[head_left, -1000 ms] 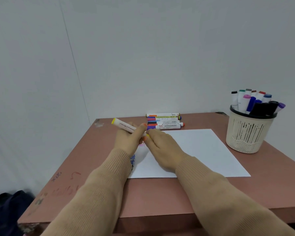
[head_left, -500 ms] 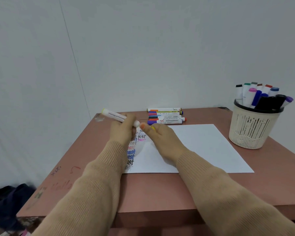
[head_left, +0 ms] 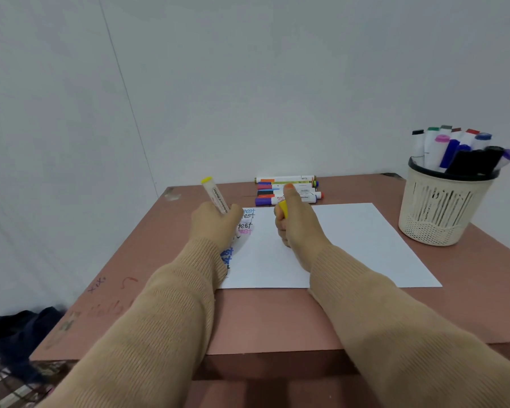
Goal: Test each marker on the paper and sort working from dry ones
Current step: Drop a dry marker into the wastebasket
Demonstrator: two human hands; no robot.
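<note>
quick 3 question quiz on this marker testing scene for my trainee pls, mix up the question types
1. True or false: the left hand holds the yellow marker.
2. The right hand grips: A) a yellow cap B) a purple marker C) an eraser.
3. Fill in: the word written repeatedly down the left side of the paper is ____.
Key: 1 true; 2 A; 3 test.

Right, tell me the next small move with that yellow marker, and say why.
Probably lower the left hand and draw a trial stroke on bare paper beside the written test words. That hand grips the yellow marker, its yellow cap is off and held in the right hand, and no yellow mark is visible on the sheet.
</note>
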